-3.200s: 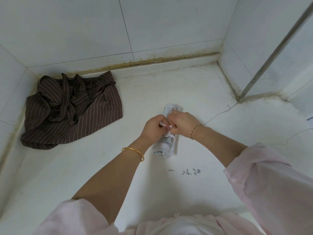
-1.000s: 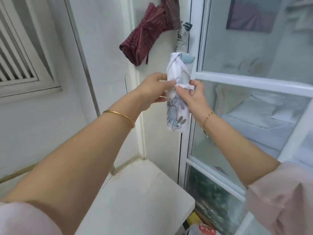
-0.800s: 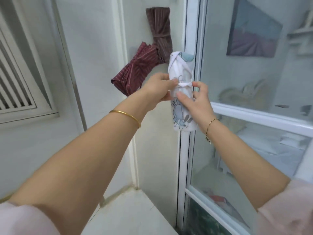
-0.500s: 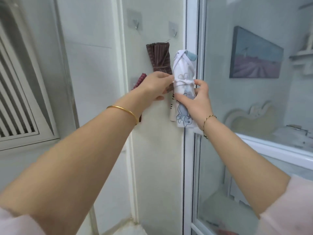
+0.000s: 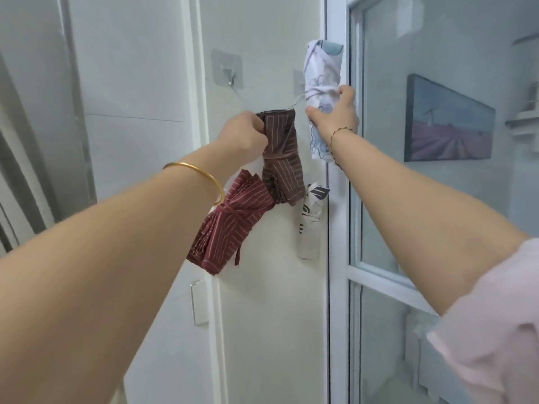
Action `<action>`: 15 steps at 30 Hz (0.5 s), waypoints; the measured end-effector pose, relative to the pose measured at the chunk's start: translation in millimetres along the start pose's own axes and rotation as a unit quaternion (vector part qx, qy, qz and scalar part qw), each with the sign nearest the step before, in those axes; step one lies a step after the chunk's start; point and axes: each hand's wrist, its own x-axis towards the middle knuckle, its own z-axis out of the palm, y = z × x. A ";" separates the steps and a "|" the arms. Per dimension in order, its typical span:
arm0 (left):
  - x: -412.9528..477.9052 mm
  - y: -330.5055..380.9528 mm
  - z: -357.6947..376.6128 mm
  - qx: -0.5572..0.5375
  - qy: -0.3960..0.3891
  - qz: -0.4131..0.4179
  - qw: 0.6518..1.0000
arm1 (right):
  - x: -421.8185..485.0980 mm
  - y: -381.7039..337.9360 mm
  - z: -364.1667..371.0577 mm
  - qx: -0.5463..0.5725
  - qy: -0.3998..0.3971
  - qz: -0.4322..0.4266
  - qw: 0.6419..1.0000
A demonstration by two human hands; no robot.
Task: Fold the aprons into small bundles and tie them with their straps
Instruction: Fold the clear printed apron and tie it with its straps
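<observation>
R hand (image 5: 332, 112) grips white bundle (image 5: 322, 68); L hand (image 5: 245, 132), just left, pinches brown bundle (image 5: 280, 147). Risk: grip slips, bundle drops, knot loosens.

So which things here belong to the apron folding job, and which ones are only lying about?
Job:
white printed bundle
brown striped bundle
red striped bundle
beige printed bundle

Lying about:
painting
gold bangle
wall hook
door frame
</observation>
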 end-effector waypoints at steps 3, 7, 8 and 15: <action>12.2 -6.2 1.4 0.020 -0.006 -0.008 1.000 | 20.7 -7.5 11.7 0.007 0.011 -0.009 1.000; 24.4 -16.9 0.3 0.010 -0.004 -0.017 1.000 | 37.2 -11.7 23.1 -0.009 -0.004 -0.008 1.000; 27.7 -19.7 0.4 0.005 0.000 -0.020 1.000 | 39.2 -10.5 26.8 -0.012 -0.011 -0.005 1.000; 38.6 -31.8 3.3 -0.015 0.004 -0.003 1.000 | 29.0 19.0 43.9 -0.034 0.041 -0.030 0.998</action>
